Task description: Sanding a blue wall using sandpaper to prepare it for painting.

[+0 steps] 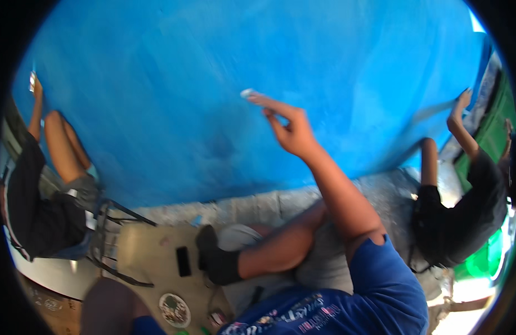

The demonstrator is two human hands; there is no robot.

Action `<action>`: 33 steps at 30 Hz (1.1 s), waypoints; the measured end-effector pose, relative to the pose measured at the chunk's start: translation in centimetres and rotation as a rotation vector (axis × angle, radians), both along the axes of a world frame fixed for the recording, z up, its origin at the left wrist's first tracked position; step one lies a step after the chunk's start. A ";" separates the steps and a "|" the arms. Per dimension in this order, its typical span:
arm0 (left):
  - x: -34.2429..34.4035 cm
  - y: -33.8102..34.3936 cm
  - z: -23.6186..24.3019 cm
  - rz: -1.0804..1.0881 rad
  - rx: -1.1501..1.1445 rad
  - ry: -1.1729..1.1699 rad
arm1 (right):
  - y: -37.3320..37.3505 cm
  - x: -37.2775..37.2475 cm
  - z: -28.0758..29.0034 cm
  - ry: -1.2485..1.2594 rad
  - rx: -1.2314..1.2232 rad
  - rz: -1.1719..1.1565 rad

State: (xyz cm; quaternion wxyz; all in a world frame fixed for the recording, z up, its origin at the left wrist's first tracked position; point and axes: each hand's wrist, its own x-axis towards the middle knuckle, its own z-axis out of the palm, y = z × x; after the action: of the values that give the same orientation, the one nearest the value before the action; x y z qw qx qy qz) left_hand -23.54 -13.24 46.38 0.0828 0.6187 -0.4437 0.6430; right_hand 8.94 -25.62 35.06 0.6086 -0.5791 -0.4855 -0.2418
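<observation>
My right hand [288, 125] is raised in front of a large blue painted wall [202, 67], with its arm coming up from a blue short sleeve. At its fingertips is a small white piece [247, 94], pinched close against the wall. Blur and size hide what the piece is. The other fingers are bent. My left hand does not show.
A dark phone [183, 261] and a round dish of small bits [174, 310] lie on a tan board [140, 248]. A metal chair frame [121, 271] stands left. One person [40, 195] sits left, another [464, 212] right, both reaching to the wall. Green bins [492, 117] are far right.
</observation>
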 end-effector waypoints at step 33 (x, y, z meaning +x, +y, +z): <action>27.2 10.6 -42.8 0.521 -0.696 1.752 | -7.7 11.3 -9.6 -0.157 0.086 -0.881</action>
State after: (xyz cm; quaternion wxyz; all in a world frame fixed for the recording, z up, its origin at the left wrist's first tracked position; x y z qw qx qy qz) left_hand 3.63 -2.67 3.61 0.4166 0.8969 0.1399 0.0489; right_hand 20.23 -33.35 25.50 0.4323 -0.6847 -0.2269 -0.5411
